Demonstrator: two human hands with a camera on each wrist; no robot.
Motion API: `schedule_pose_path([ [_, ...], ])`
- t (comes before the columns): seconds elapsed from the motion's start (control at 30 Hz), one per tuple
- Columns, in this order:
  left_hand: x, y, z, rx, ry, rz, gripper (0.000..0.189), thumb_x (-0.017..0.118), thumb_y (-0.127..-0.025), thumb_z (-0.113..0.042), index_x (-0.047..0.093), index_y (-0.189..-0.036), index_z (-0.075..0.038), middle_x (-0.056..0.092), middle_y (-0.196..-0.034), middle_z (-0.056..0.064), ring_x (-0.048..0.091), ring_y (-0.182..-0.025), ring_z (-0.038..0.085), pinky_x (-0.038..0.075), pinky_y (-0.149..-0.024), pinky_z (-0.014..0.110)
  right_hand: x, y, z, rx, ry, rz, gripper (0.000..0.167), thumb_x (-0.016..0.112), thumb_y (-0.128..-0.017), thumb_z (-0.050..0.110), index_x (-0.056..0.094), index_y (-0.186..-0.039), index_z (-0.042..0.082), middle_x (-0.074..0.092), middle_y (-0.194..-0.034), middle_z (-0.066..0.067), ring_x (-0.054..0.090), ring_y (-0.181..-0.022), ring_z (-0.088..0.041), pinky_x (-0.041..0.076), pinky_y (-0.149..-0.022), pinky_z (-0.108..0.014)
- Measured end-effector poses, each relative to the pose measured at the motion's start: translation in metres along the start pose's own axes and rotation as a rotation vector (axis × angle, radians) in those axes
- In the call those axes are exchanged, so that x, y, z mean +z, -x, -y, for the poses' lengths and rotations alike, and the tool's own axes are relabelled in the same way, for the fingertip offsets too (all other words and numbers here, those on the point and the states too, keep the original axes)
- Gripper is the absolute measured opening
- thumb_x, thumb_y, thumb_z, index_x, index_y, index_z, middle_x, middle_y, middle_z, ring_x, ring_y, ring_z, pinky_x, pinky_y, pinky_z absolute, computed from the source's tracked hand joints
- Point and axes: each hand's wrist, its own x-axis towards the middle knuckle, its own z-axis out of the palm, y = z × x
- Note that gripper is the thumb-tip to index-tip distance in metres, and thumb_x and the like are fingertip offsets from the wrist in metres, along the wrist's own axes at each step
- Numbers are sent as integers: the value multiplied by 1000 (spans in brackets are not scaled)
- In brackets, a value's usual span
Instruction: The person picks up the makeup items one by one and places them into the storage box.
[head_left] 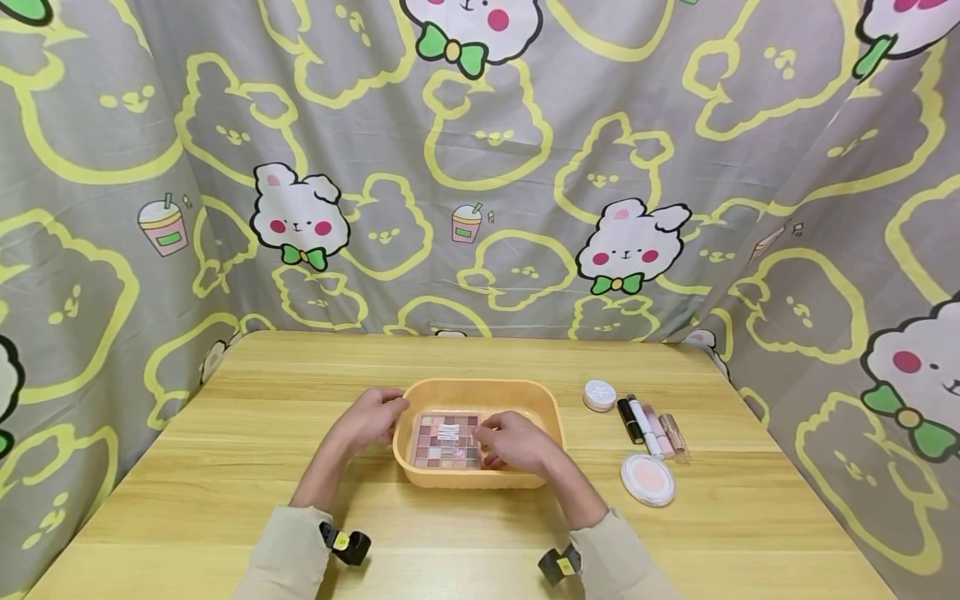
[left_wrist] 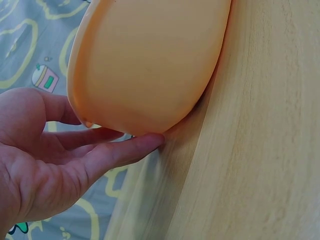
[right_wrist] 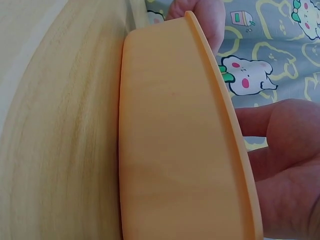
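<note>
An orange plastic basin point(head_left: 480, 478) stands on the wooden table. Inside its left part is a square eyeshadow palette point(head_left: 442, 442) with a grid of pink, brown and pale pans. My right hand point(head_left: 519, 442) reaches over the basin and holds the palette by its right edge, fingers bent. In the right wrist view the basin's wall point(right_wrist: 175, 125) hides those fingertips and the palette. At the basin's left end, my left hand point(head_left: 375, 414) touches the outside with extended fingers. The left wrist view shows its thumb point(left_wrist: 145, 143) against the outer wall, low down, with other fingers near the rim.
Right of the basin lie a round white case point(head_left: 599, 396), several slim makeup tubes point(head_left: 651, 427), one with a black part, and a round compact point(head_left: 648, 479) with a pinkish centre. A patterned curtain point(head_left: 465, 167) hangs behind the table point(head_left: 450, 542) and along its sides.
</note>
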Motion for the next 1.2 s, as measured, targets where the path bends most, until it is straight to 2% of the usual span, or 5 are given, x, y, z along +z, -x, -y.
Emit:
schedule_pose_path([
  [0.4, 0, -1, 2, 3, 26, 5, 45, 42, -106, -13, 47, -144, 9, 65, -109, 26, 69, -94, 24, 61, -71, 34, -4, 1, -2, -22, 3, 5, 39, 55, -103, 20, 61, -125, -12, 67, -108, -20, 71, -84, -26, 61, -75, -38],
  [0.7, 1, -1, 1, -3, 26, 3, 45, 42, -105, -13, 46, -145, 9, 64, -109, 26, 68, -93, 23, 60, -70, 34, -11, 4, -1, -31, -56, -45, 50, 53, -104, 19, 46, -140, -15, 65, -112, -25, 68, -84, -27, 61, -77, -40],
  [0.87, 1, -2, 2, -7, 22, -3, 44, 43, -105, -13, 47, -143, 9, 64, -110, 25, 68, -93, 23, 61, -72, 34, -17, 6, 2, -54, -77, -113, 45, 53, -103, 16, 50, -136, -14, 64, -107, -25, 63, -80, -24, 59, -73, -38],
  [1.03, 1, -3, 3, -12, 31, -5, 46, 42, -105, -13, 45, -145, 10, 64, -117, 27, 68, -98, 25, 61, -75, 35, -22, 7, 4, -89, -79, -208, 37, 53, -102, 11, 56, -129, -14, 66, -104, -28, 66, -82, -31, 60, -72, -37],
  [1.2, 1, -4, 3, -16, 34, -5, 47, 42, -105, -14, 44, -146, 10, 63, -122, 28, 68, -103, 27, 61, -76, 37, -27, 9, 5, -104, -54, -257, 34, 54, -103, 12, 58, -127, -11, 67, -105, -27, 68, -87, -35, 60, -73, -37],
])
